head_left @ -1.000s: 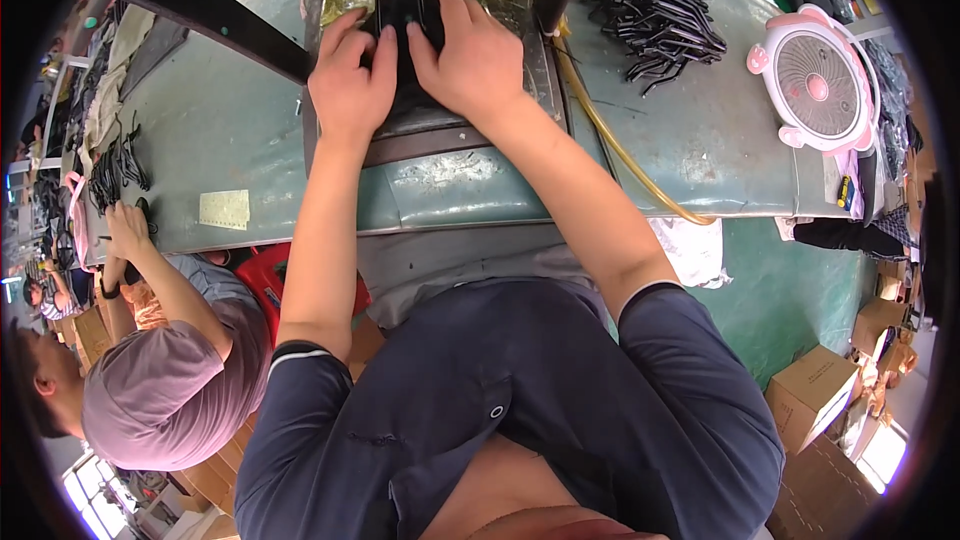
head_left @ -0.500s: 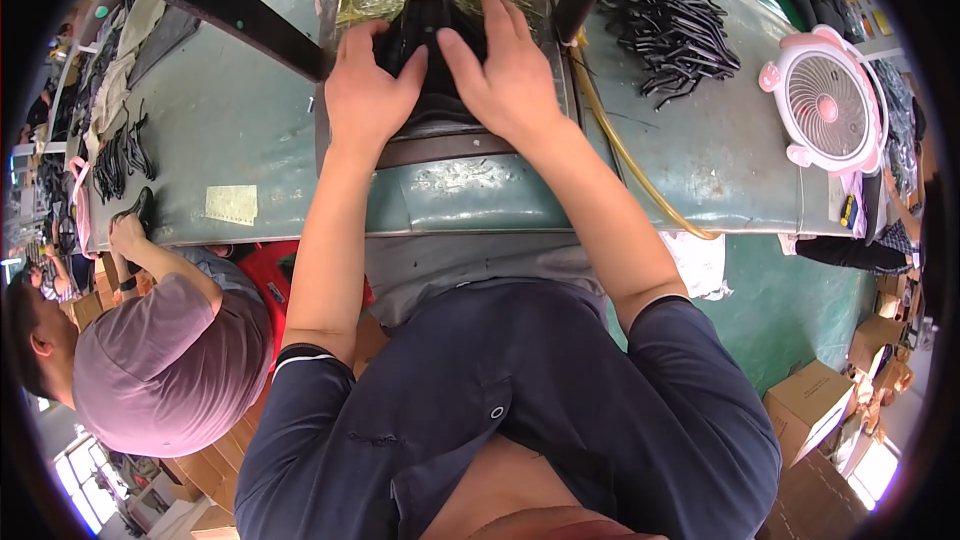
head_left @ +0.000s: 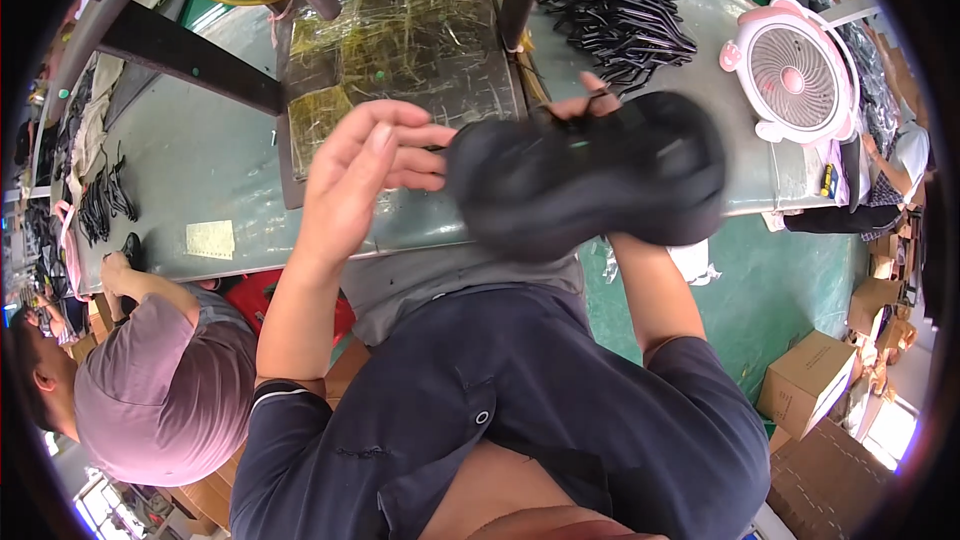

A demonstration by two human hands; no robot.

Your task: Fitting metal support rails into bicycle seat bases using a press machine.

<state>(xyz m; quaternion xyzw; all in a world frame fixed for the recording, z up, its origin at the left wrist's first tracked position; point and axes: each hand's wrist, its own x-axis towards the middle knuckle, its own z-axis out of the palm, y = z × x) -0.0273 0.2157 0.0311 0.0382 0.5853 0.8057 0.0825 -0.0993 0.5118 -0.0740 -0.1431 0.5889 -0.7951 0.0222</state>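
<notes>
My right hand (head_left: 590, 105), mostly hidden, grips a blurred black shoe upper (head_left: 590, 180) lifted above the table edge (head_left: 200, 190), while my left hand (head_left: 365, 175), fingers spread open, touches its left end before the plastic-covered plate (head_left: 400, 50).

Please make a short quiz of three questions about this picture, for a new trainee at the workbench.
1. True or false: the pink fan stands on the person's left side of the bench.
2. Which of the hands holds the black shoe upper?
A. left hand
B. right hand
C. neither
3. Fill in: the pile of black straps lies between the taped press plate and the ____.

Key:
1. False; it stands on the right.
2. B; the right hand's fingers show above the blurred upper, while the left hand is open beside it.
3. Pink fan.
</notes>
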